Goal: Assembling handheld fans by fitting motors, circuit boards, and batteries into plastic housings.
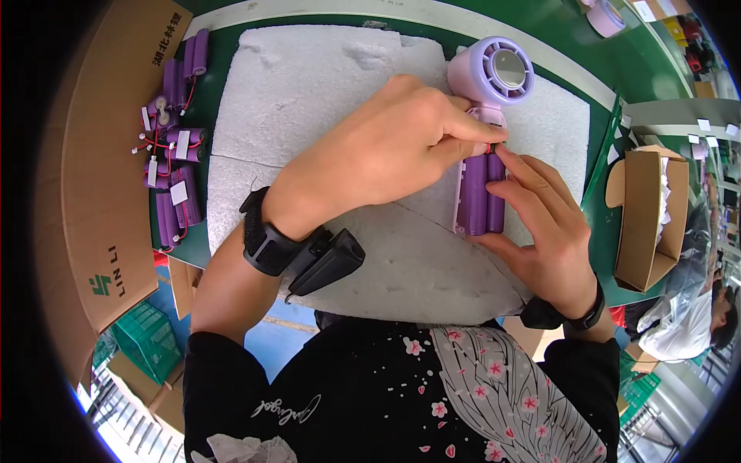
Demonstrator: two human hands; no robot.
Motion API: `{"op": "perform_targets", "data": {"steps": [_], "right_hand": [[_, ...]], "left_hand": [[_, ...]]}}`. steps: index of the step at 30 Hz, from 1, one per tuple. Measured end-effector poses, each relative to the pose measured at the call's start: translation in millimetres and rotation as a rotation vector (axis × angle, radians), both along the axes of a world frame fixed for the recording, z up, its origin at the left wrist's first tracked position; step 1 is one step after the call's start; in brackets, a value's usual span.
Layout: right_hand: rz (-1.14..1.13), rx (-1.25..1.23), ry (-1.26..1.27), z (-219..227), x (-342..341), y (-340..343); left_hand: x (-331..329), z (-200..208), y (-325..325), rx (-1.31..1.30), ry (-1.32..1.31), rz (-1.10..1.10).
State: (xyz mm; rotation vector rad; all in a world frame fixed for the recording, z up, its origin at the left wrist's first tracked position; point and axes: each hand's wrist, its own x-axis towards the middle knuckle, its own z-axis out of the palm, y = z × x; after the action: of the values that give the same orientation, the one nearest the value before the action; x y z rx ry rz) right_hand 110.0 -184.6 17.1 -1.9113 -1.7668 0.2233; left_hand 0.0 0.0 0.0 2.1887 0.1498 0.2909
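A lilac handheld fan lies on a white foam board, its round head at the far end and its handle open. In the handle sits a purple two-cell battery pack. Short red and dark wires show at the pack's far end. My left hand reaches across from the left, finger and thumb pinched at these wires; the plug is hidden by the fingertips. My right hand grips the handle and pack from the right, thumb at the near end, fingers along the cells and by the wires.
Several purple battery packs with red leads lie left of the foam board, beside a tall cardboard box. An opened small carton stands at the right. Another fan is at the far right. A co-worker's white sleeve shows beyond.
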Motion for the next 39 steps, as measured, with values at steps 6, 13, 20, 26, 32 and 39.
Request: {"op": "perform_targets", "data": {"steps": [6, 13, 20, 26, 32, 39], "right_hand": [[-0.006, 0.026, -0.02, -2.9, -2.3, -0.7], [-0.124, -0.028, 0.173, 0.3, -1.6, 7.3], [-0.132, -0.157, 0.26, -1.1, 0.6, 16.1], [-0.153, 0.02, 0.365, -24.1, 9.2, 18.0], [-0.317, 0.147, 0.402, -25.8, -6.4, 24.3], [-0.287, 0.145, 0.382, -21.4, -3.5, 23.6]], "left_hand": [[-1.0, -0.9, -3.6, -0.04, 0.009, 0.016], [-0.9, 6.3, -0.3, -0.149, 0.111, -0.016], [-2.0, 0.5, 4.8, -0.177, 0.14, -0.016], [-4.0, -9.9, -8.1, -0.179, 0.008, -0.021], [-8.3, -15.2, -8.8, -0.131, -0.123, -0.028], [-4.5, -14.6, -7.9, -0.134, 0.019, -0.03]]}}
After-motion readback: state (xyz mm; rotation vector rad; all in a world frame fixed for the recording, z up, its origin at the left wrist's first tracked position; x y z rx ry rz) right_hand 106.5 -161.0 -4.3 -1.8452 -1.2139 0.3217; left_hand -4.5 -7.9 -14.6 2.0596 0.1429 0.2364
